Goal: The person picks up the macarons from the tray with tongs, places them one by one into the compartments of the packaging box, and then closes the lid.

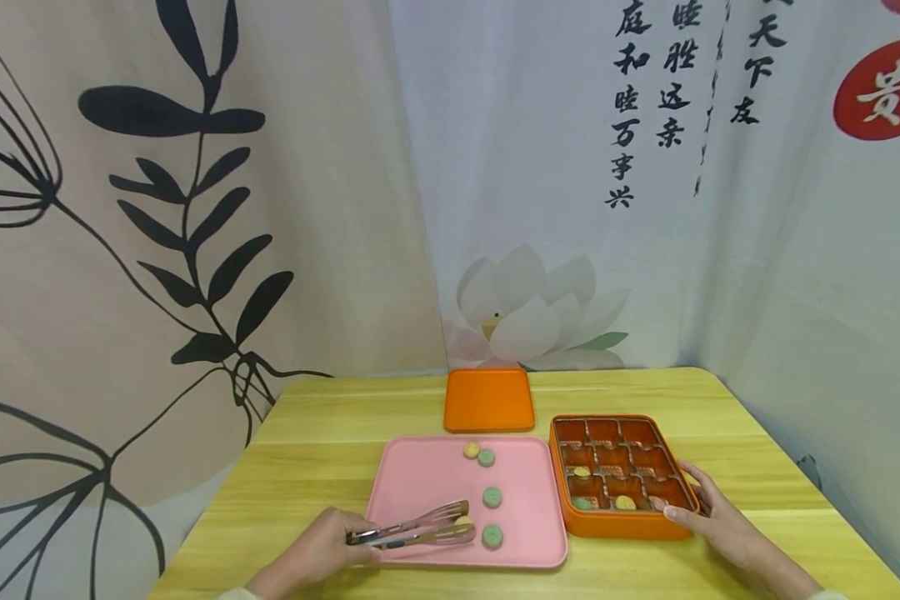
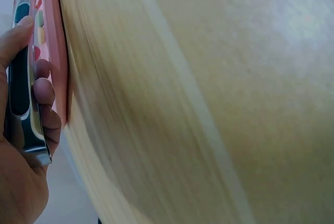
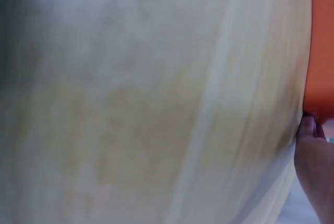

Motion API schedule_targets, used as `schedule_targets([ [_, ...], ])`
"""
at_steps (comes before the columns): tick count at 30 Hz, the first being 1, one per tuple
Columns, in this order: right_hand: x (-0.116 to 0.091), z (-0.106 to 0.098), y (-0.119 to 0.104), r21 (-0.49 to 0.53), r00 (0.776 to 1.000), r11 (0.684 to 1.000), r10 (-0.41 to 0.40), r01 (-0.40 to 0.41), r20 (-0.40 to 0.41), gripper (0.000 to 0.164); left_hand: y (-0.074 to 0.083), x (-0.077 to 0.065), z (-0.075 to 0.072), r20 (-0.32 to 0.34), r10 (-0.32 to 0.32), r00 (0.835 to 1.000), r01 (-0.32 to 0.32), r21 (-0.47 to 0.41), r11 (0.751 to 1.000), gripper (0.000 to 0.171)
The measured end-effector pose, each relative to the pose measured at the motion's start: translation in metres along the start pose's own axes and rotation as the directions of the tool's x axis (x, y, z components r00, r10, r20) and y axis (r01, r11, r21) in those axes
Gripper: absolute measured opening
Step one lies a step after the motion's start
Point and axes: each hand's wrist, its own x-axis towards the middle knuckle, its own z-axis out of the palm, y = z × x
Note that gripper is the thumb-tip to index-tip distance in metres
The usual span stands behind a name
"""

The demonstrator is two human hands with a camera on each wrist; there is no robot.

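My left hand [image 1: 318,542] grips metal tongs [image 1: 420,527] by the dark-and-silver handle, seen close up in the left wrist view. The tong ends reach over the front of a pink tray [image 1: 427,467], and a round yellow piece [image 1: 463,520] shows between them; whether they squeeze it I cannot tell. Several small round pieces lie on the tray, among them a green one [image 1: 492,497]. My right hand [image 1: 723,521] pinches the near right corner of an orange divided box [image 1: 622,525], thumb over the rim. Yellow, green and pinkish pieces sit in its nearer compartments.
Behind the tray lies a flat orange lid-like piece [image 1: 489,400]. Everything stands on a wood-grain table [image 1: 322,433]. A printed curtain [image 1: 345,208] hangs along the back and sides.
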Motion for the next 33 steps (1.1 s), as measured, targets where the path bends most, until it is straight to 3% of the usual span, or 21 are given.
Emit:
schedule_targets([
  [6, 0.0003, -0.0003, -0.0013, 0.006, 1.000, 1.000, 0.007, -0.007, -0.001, 0.086, 0.0008, 0.0006, -0.0008, 0.009, -0.030, 1.000, 0.030, 0.017, 0.999, 0.014],
  [19, 0.0001, 0.0005, -0.0005, 0.030, 1.000, 1.000, 0.004, -0.004, 0.004, 0.085, -0.0012, 0.0008, 0.0003, -0.009, 0.024, 1.000, -0.024, -0.013, 1.000, 0.010],
  [27, 0.0002, -0.0006, 0.0003, 0.021, 1.000, 1.000, 0.005, -0.005, 0.008, 0.086, -0.0002, 0.0018, -0.0017, -0.006, -0.037, 0.999, 0.037, -0.038, 0.999, 0.008],
  [33, 0.0006, -0.0006, 0.0001, 0.007, 1.000, 1.000, 0.012, -0.012, 0.000, 0.086, -0.0015, 0.0031, -0.0014, -0.028, 0.004, 1.000, -0.005, -0.046, 0.999, 0.007],
])
